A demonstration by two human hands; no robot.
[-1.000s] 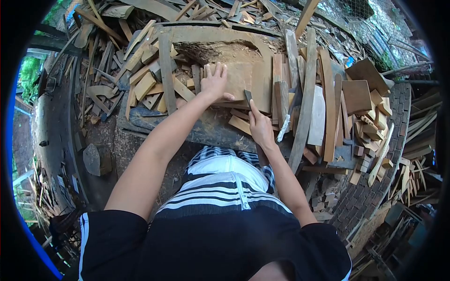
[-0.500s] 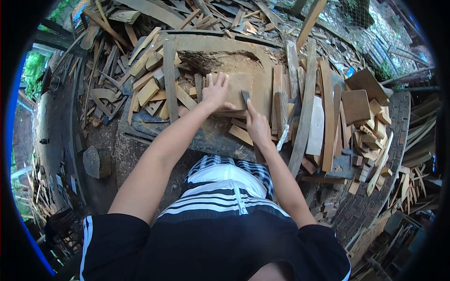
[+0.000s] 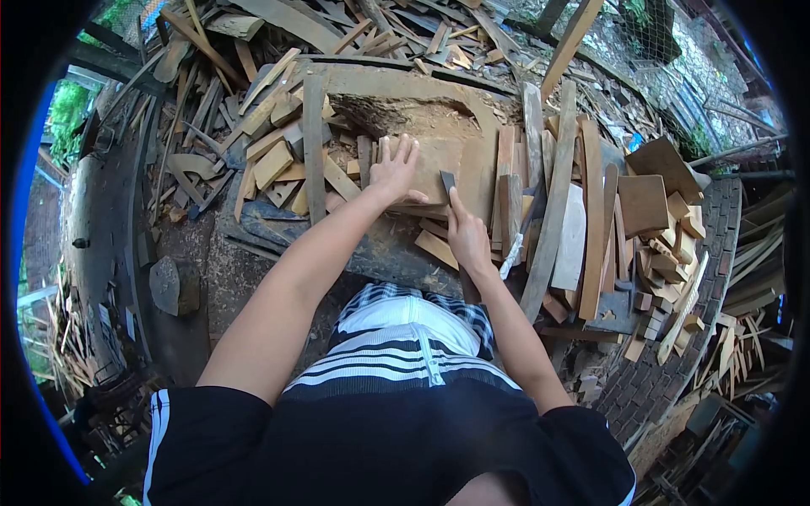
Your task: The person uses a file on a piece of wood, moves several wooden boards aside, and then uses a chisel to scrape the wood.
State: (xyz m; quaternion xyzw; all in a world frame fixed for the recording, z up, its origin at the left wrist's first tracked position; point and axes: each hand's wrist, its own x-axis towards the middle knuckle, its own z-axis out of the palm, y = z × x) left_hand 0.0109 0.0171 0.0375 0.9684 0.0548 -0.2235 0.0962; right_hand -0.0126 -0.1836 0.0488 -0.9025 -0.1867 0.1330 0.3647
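Observation:
My left hand [image 3: 393,175] lies on a flat wooden board [image 3: 436,160], palm down with the fingers spread. In my right hand [image 3: 469,238] is a tool with a dark, flat blade [image 3: 447,179]; its fingers wrap round the grip, and the forefinger stretches up along it. The blade points away from me and overlaps the board's near right corner in this view. Most of the grip is hidden by the hand. Behind the board, a rough hollowed slab of wood [image 3: 384,83] has sawdust and chips in its recess.
Offcut blocks [image 3: 272,164] are heaped left of the board beside an upright plank [image 3: 314,148]. On the right, long planks [image 3: 550,198] lean close to my right hand, with square dark boards [image 3: 642,203] beyond. A cut log [image 3: 175,285] stands at lower left.
The view has shifted slightly, so everything sits a little lower and to the right. Both hands keep nearly the same places against the board.

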